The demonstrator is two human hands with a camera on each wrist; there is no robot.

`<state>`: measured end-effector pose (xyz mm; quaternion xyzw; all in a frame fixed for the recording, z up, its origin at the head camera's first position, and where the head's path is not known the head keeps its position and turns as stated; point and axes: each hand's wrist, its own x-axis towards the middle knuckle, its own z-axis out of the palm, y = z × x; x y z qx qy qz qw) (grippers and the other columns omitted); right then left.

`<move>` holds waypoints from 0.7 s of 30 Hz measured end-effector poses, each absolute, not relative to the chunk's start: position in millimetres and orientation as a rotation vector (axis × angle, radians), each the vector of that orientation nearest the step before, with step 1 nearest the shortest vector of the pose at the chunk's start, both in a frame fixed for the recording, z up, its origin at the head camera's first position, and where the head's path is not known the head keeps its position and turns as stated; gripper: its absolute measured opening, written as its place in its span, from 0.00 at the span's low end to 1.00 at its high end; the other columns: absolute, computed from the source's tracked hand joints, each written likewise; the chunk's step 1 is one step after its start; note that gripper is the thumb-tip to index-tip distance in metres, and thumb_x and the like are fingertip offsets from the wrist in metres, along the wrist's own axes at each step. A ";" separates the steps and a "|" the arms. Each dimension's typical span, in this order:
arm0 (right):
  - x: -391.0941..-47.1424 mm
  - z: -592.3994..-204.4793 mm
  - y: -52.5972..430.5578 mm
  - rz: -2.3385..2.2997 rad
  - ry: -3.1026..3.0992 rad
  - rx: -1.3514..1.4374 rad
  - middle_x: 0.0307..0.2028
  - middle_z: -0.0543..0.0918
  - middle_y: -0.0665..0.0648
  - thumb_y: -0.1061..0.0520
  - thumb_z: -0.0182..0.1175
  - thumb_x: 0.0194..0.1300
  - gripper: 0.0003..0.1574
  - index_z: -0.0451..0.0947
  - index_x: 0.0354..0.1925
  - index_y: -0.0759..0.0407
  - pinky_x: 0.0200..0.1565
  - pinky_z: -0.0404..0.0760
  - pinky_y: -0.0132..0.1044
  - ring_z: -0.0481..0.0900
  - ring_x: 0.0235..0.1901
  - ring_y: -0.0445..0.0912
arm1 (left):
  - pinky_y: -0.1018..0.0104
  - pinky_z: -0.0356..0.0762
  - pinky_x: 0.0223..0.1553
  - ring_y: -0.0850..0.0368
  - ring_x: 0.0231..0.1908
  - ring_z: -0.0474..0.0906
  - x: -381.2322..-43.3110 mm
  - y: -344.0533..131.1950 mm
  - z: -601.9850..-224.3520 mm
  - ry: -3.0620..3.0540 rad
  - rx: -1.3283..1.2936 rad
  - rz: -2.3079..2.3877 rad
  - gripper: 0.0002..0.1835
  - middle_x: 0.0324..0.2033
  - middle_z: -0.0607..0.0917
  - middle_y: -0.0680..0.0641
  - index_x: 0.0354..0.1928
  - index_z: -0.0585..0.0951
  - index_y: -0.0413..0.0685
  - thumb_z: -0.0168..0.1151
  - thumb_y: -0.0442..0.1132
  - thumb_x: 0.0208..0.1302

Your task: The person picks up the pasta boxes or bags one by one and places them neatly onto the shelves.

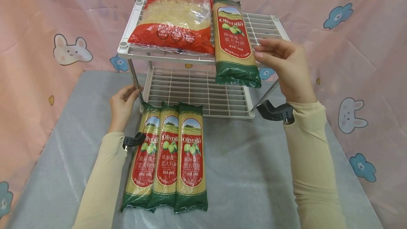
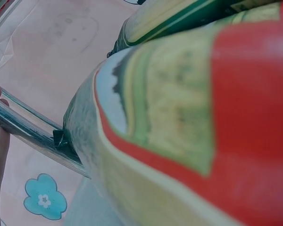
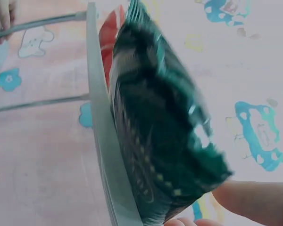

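A spaghetti packet (image 1: pixel 233 34) with a red label and green ends lies on the upper rack (image 1: pixel 257 27), its lower end jutting over the front rail. At its right edge, my right hand (image 1: pixel 287 64) pinches the packet between thumb and fingers. In the right wrist view, the green end (image 3: pixel 160 127) rests against the rail, with the thumb (image 3: pixel 254 202) beside its corner. My left hand (image 1: pixel 122 103) grips the rack's front left post (image 2: pixel 28 136). Three more spaghetti packets (image 1: pixel 192 158) lie side by side on the table, close to the left wrist.
A red and clear pasta bag (image 1: pixel 176 20) lies on the upper rack, left of the spaghetti packet. Below is the rack's lower wire shelf (image 1: pixel 197 91). Grey cloth (image 1: pixel 238 172) covers the table, and a pink patterned curtain (image 1: pixel 359 63) hangs behind.
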<state>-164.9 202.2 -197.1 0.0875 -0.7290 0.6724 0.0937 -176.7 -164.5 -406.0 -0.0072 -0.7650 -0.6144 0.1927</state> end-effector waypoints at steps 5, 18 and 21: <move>-156.0 -202.2 203.3 2.072 -2.081 0.284 0.37 0.83 0.59 0.68 0.67 0.54 0.19 0.80 0.47 0.69 0.43 0.81 0.29 0.79 0.41 0.49 | 0.68 0.77 0.52 0.69 0.44 0.79 -165.3 -159.2 -388.2 -2.154 -0.018 -1.735 0.14 0.46 0.82 0.33 0.49 0.78 0.29 0.57 0.32 0.67; -123.7 -233.8 207.4 2.122 -1.928 0.327 0.40 0.83 0.60 0.73 0.62 0.57 0.18 0.78 0.48 0.72 0.44 0.81 0.30 0.80 0.38 0.48 | 0.70 0.78 0.50 0.71 0.42 0.78 -159.7 -153.2 -376.8 -2.186 -0.032 -1.694 0.13 0.45 0.82 0.32 0.48 0.79 0.28 0.56 0.32 0.68; -117.3 -241.5 205.8 2.129 -1.925 0.311 0.39 0.82 0.59 0.74 0.61 0.57 0.18 0.79 0.48 0.72 0.43 0.81 0.30 0.79 0.38 0.47 | 0.71 0.78 0.48 0.72 0.42 0.78 -159.6 -154.5 -377.4 -2.181 -0.023 -1.693 0.13 0.45 0.82 0.34 0.48 0.79 0.28 0.56 0.33 0.68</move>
